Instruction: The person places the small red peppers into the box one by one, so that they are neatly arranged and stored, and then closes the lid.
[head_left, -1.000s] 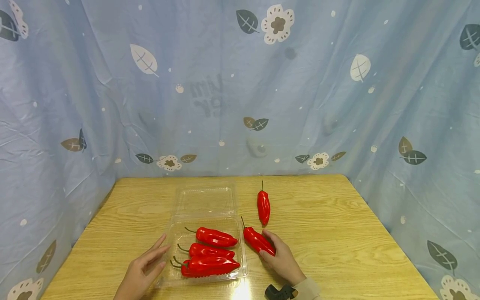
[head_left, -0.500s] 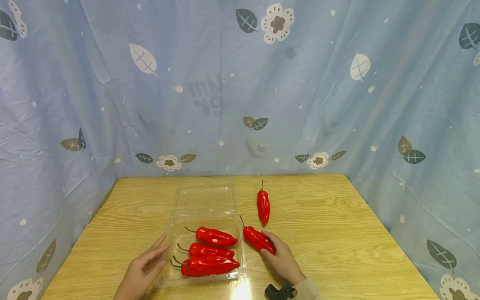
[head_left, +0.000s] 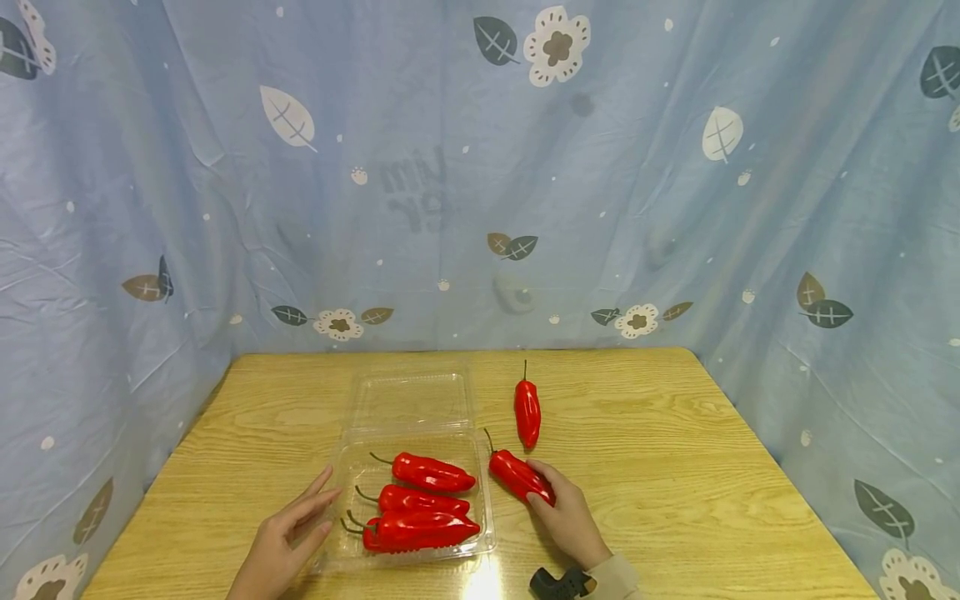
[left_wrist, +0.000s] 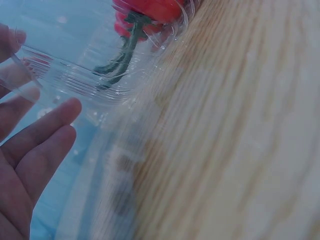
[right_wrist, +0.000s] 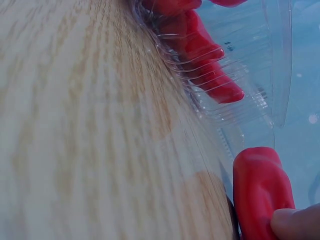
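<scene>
On the table lies a clear plastic clamshell container (head_left: 489, 521), its lid (head_left: 411, 400) folded back flat. Several long red peppers (head_left: 431, 474) with green stems lie sideways in its base. At the container's left side, my left hand (head_left: 281, 537) pinches the rim between thumb and fingers, its other fingers extended. Just right of the container, my right hand (head_left: 566, 512) grips the lower end of another red pepper (head_left: 517, 475), whose stem points away from me. In the right wrist view the thumb (right_wrist: 295, 223) presses on this pepper's side.
A further red pepper (head_left: 527, 414) lies on the table behind my right hand, stem toward the back. The wooden table (head_left: 675, 450) ends at a blue patterned curtain (head_left: 480, 167), which also hangs along both sides.
The pepper in my right hand has shifted very slightly to the right and away from me, with the hand. The left hand and the container have stayed put.
</scene>
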